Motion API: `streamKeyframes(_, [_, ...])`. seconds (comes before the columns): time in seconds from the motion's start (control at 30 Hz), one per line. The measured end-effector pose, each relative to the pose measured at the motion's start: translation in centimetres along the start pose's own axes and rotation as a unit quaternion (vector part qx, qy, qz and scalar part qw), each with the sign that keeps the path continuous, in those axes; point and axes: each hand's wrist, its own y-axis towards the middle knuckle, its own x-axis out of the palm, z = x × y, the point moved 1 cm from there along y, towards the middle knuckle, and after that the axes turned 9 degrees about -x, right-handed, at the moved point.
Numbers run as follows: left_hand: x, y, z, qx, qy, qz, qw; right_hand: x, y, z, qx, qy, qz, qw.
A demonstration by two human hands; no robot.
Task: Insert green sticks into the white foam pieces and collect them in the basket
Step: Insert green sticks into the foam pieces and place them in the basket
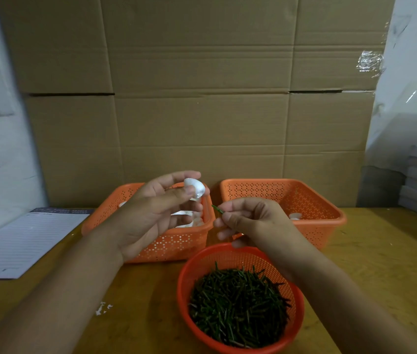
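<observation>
1. The step in hand looks like the joining itself: one foam piece [195,188] and one green stick [217,209] are both lifted and brought near each other, though not yet touching.
2. The left hand [156,213] pinches the foam piece between thumb and fingertips, above the far right corner of the left basket [115,213]; its grip is pressed onto the foam, the other fingers loosely curled.
3. The right hand [251,223] pinches the green stick between thumb and forefinger, just to the right of the left basket's rim; only the stick's tip shows, pointing up and left toward the foam.
4. More white pieces lie inside the left basket; the right basket [317,200], just beside it, holds a few white pieces as well; whether those carry sticks I cannot tell.
5. The round basket [184,282], in front of the left basket on the bench [381,251], is full of green sticks.
6. The next move, as I judge it, calls for lining the tip up with the foam's underside and pushing straight, since foam crumbles; white crumbs [103,308] already lie on the bench.
</observation>
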Motion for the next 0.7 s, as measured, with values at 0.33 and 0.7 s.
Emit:
streamKeyframes(0.33, [0.48, -0.19, -0.18, 0.005, 0.051, 0.035, 0.998, 0.12, 0.01, -0.28, -0.024, 0.001, 0.025, 0.999])
streamKeyframes(0.7, [0.33, -0.05, -0.58, 0.005, 0.114, 0.021, 0.993, 0.12, -0.02, -0.37, -0.021, -0.029, 0.01, 0.999])
